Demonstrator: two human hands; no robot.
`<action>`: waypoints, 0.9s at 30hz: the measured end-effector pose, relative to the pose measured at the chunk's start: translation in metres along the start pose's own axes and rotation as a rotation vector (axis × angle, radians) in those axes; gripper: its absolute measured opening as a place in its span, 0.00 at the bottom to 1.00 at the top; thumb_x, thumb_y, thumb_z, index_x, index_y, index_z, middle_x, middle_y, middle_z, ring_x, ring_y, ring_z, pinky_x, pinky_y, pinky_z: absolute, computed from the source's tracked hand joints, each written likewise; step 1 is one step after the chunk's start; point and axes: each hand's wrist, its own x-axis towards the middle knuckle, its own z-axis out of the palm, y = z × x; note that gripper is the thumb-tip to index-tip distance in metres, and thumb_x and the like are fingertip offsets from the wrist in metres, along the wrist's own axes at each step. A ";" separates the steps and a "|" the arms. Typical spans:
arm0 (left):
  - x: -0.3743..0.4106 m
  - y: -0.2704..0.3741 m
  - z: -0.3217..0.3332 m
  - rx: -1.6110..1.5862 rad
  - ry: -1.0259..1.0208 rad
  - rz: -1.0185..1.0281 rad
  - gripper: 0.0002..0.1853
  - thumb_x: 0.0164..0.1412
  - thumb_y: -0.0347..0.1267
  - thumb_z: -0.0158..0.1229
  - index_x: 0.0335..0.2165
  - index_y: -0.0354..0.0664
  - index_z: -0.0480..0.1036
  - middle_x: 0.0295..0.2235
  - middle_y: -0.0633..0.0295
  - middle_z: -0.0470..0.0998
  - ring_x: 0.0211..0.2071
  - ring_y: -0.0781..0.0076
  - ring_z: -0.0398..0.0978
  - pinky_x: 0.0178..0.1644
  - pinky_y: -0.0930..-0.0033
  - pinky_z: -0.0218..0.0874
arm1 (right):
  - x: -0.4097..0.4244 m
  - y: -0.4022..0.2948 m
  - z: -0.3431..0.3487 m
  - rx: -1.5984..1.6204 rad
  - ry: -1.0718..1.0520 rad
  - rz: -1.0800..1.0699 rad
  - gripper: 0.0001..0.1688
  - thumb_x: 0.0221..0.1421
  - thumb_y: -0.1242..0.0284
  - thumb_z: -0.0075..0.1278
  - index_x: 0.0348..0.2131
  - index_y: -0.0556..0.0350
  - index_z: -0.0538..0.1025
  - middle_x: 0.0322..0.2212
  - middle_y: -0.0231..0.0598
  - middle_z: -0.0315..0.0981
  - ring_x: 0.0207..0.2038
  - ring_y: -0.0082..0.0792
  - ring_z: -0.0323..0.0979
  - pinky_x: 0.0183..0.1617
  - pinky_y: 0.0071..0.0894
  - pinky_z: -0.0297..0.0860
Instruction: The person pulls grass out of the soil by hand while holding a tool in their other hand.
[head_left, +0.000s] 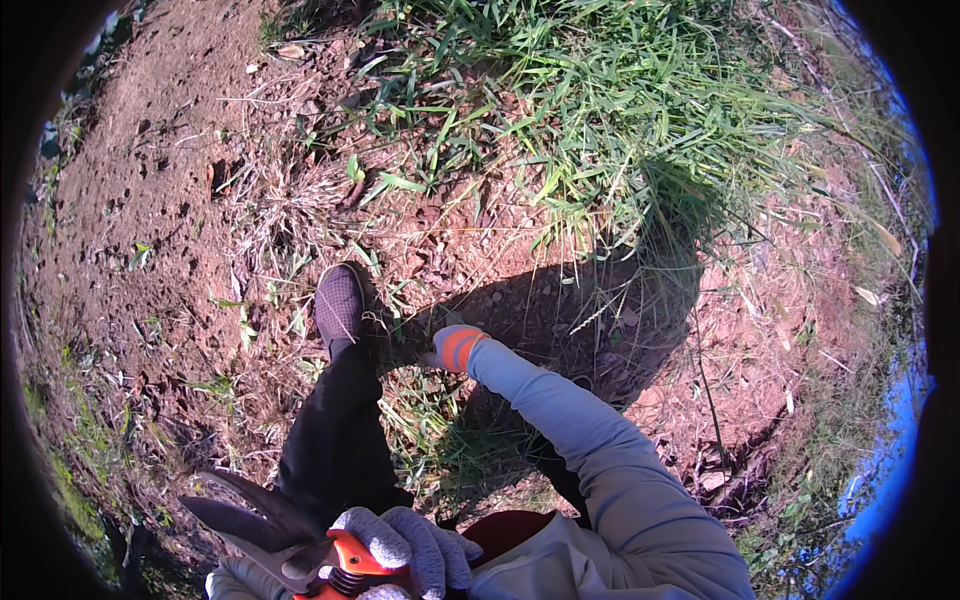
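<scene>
My left hand (420, 551), in a grey knit glove, is low in the view and close to my body. Its fingers wrap the orange handles of a pair of pruning shears (289, 551). The dark blades stand apart and point to the upper left; a coil spring shows between the handles. My right hand (448, 349), in a glove with an orange and grey cuff, reaches down near the ground beside my shoe (339, 304). Its fingers are mostly hidden, so whether they hold anything is unclear. Grass (420, 412) lies just below that hand.
A dense patch of long green grass (600, 97) covers the ground ahead. Bare reddish soil (150, 150) spreads to the left, with dry straw (289, 202) beside it. Thin twigs (885, 180) and dry stems lie along the right. My shadow (570, 322) falls across the soil.
</scene>
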 end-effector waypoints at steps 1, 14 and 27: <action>0.001 -0.001 0.001 0.000 0.001 -0.007 0.14 0.51 0.31 0.51 0.38 0.46 0.61 0.23 0.64 0.63 0.27 0.70 0.64 0.41 0.63 0.56 | -0.008 0.008 -0.025 -0.028 0.052 -0.011 0.28 0.45 0.52 0.42 0.26 0.62 0.73 0.24 0.50 0.70 0.28 0.48 0.69 0.34 0.38 0.65; 0.013 0.006 0.001 0.025 -0.021 -0.043 0.13 0.51 0.31 0.51 0.37 0.46 0.60 0.23 0.63 0.63 0.28 0.69 0.64 0.42 0.62 0.56 | -0.054 0.058 -0.300 0.439 1.477 -0.201 0.11 0.51 0.71 0.40 0.32 0.58 0.71 0.26 0.36 0.71 0.30 0.25 0.68 0.36 0.22 0.63; 0.018 0.009 0.003 -0.010 -0.057 -0.028 0.13 0.51 0.31 0.51 0.38 0.46 0.60 0.24 0.63 0.63 0.27 0.69 0.63 0.41 0.63 0.56 | -0.055 0.201 -0.302 0.188 1.360 0.591 0.18 0.45 0.65 0.44 0.36 0.56 0.69 0.32 0.46 0.71 0.37 0.42 0.69 0.41 0.34 0.64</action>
